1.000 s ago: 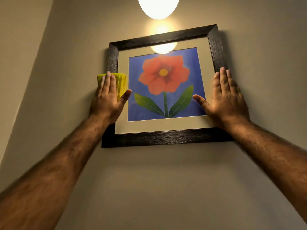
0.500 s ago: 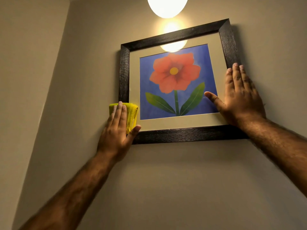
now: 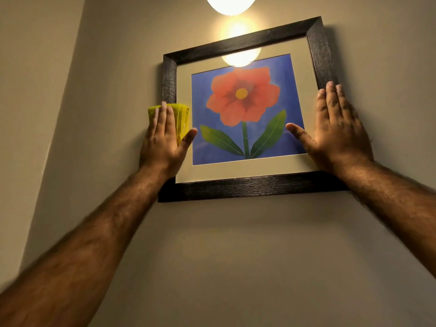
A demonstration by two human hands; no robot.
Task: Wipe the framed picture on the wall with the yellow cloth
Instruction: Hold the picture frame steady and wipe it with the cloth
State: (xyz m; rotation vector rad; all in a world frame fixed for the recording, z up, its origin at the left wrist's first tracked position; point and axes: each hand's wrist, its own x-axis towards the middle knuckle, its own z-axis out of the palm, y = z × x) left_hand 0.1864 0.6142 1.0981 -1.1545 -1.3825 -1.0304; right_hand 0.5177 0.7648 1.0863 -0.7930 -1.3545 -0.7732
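Note:
A framed picture (image 3: 245, 187) with a dark wooden frame hangs slightly tilted on the beige wall; it shows a red flower on blue inside a cream mat. My left hand (image 3: 164, 142) lies flat over the frame's left side and presses a folded yellow cloth (image 3: 182, 119) against it, the cloth showing above and beside my fingers. My right hand (image 3: 335, 131) rests flat on the frame's right side, fingers together, thumb spread onto the glass, nothing in it.
A glowing round lamp (image 3: 231, 3) hangs just above the picture and reflects in the glass. A wall corner (image 3: 68, 95) runs down the left. Bare wall (image 3: 236, 256) fills the space below the frame.
My left hand with the cloth went down the frame's left side to its lower corner, then came back up to mid-height. My right hand stayed on the right side.

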